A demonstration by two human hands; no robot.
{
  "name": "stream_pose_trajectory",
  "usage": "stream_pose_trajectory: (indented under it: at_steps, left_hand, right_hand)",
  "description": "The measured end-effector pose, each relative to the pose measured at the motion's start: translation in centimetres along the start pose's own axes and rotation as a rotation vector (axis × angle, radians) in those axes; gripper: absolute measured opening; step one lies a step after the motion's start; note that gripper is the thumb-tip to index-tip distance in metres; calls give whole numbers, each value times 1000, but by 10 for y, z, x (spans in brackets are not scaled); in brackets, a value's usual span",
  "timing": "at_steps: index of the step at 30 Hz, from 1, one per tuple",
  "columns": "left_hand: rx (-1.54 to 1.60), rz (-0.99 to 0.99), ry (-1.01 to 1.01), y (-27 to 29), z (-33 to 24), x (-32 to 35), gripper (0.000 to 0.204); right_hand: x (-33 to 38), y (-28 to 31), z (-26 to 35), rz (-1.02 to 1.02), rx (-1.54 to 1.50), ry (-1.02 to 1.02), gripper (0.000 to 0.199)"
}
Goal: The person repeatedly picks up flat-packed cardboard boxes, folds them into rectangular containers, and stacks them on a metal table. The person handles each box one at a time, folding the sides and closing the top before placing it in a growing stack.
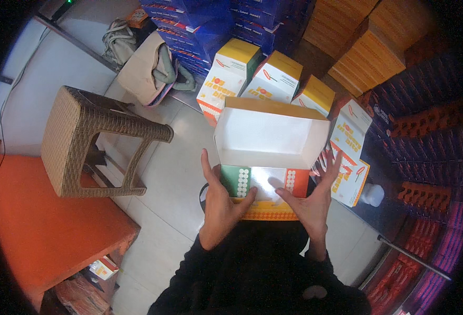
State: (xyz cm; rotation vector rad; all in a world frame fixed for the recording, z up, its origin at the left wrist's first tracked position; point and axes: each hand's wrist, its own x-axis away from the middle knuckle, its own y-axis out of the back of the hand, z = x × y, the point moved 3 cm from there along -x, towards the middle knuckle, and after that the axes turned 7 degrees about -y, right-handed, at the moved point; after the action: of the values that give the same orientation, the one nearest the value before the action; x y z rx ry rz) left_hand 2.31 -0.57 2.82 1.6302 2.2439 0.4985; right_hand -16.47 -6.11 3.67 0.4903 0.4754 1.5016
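Observation:
An open cardboard box (271, 137) with a white inside stands before me, close to my lap. Its printed panel (268, 185) in green, white and red, with a yellow-orange edge, faces up toward me. My left hand (223, 202) holds its left side, thumb on the panel and index finger stretched up along the edge. On the opposite side my right hand (313, 197) has its thumb on the panel and its other fingers spread by the box's right corner. The fingers behind the box are partly hidden.
Several white-and-yellow boxes (276, 79) stand just beyond. Blue cartons (194, 31) and orange cartons (371, 52) are stacked behind; more stacks line the right. At left are a brown woven-pattern stool (58, 142), an orange-topped table (58, 231) and a beige bag (142, 68).

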Motion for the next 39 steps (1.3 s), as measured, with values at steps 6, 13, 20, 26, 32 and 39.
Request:
stream_pose_trajectory:
  at_steps: [6, 13, 20, 26, 32, 39]
  left_hand:
    - [42, -5, -53, 10, -12, 8, 114]
    - [248, 67, 46, 40, 1, 4, 78]
    - [206, 74, 38, 40, 11, -6, 47]
    - [140, 63, -116, 36, -3, -22, 39]
    - [38, -42, 66, 31, -7, -21, 35]
    - [624, -35, 58, 28, 35, -21, 34]
  right_hand:
    - [2, 8, -14, 236, -278, -262, 84]
    - [-11, 25, -31, 82, -595, -217, 72]
    - [-17, 18, -12, 36, -726, -253, 58]
    - [-8, 14, 0, 94, -616, -200, 57]
    - [-3, 9, 1, 133, -500, -166, 56]
    - [-20, 34, -16, 122, -321, -118, 55]
